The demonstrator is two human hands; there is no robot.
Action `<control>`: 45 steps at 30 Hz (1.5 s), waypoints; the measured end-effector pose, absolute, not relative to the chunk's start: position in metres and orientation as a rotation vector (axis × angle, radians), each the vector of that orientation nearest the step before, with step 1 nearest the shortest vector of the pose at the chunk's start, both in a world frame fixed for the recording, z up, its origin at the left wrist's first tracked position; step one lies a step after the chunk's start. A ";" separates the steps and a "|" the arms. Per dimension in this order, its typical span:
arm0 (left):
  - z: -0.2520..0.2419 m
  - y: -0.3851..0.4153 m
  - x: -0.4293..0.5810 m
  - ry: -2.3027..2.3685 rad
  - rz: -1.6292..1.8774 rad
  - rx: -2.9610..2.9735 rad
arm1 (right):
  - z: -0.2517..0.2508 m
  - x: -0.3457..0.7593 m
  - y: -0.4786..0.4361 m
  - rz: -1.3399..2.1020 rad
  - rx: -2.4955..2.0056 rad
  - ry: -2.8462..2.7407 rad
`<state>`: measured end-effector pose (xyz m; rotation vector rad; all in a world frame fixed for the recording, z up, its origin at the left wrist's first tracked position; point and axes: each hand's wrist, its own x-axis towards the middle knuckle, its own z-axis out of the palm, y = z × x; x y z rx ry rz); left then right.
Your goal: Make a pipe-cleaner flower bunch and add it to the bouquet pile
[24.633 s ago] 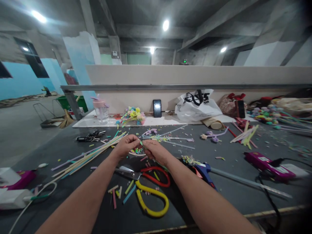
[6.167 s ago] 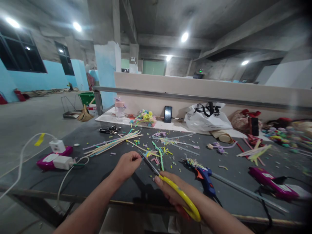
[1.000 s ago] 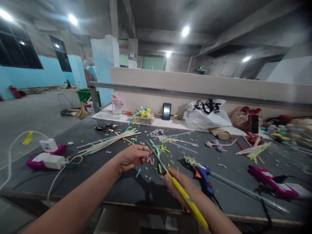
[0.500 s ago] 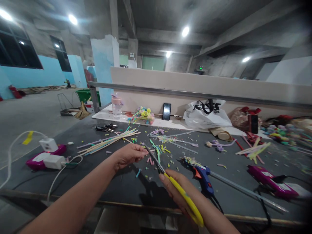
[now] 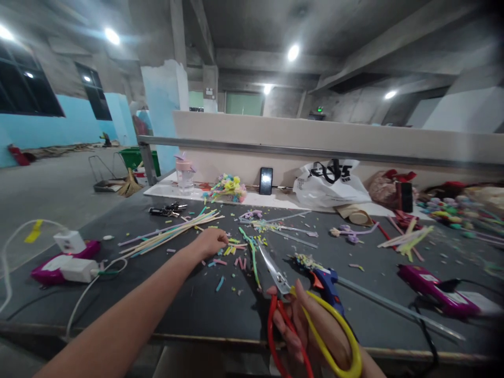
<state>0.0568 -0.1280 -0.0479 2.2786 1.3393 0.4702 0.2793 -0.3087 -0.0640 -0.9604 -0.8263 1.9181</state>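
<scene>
My right hand holds scissors with one red and one yellow handle; the metal blades point up and left over the dark table. Closed fingers on my left hand reach down at the small cut pieces on the tabletop; what they pinch, if anything, is too small to make out. Between the hands lies a green fuzzy stem. Behind my left hand a bundle of pale long stems is spread out. The blue glue gun rests right of the scissors.
Purple power strips with white plugs lie at the left, another at the right. A clear glue stick crosses the right side. Along the back stand a bottle, a phone and a white bag.
The scissors have turned and come nearer, and both handles now show. My left hand has moved away from the blades, slightly left and down to the tabletop.
</scene>
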 end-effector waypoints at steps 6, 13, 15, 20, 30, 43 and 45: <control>-0.058 -0.116 0.073 1.344 0.339 2.523 | -0.065 0.281 -0.309 1.922 -0.880 -0.778; -0.033 -0.100 0.058 1.409 0.382 2.650 | -0.060 0.283 -0.308 1.963 -0.790 -0.744; -0.034 -0.094 0.061 1.429 0.378 2.669 | -0.061 0.283 -0.307 1.988 -0.772 -0.748; -0.052 -0.092 0.078 1.339 0.243 2.718 | -0.060 0.284 -0.306 1.998 -0.782 -0.725; -0.056 -0.098 0.074 1.258 0.076 2.670 | -0.060 0.283 -0.306 1.985 -0.831 -0.739; -0.041 -0.124 0.066 1.192 0.600 2.130 | -0.058 0.279 -0.307 1.957 -0.914 -0.819; -0.034 -0.139 0.064 1.116 0.649 1.978 | -0.054 0.275 -0.309 1.933 -0.969 -0.868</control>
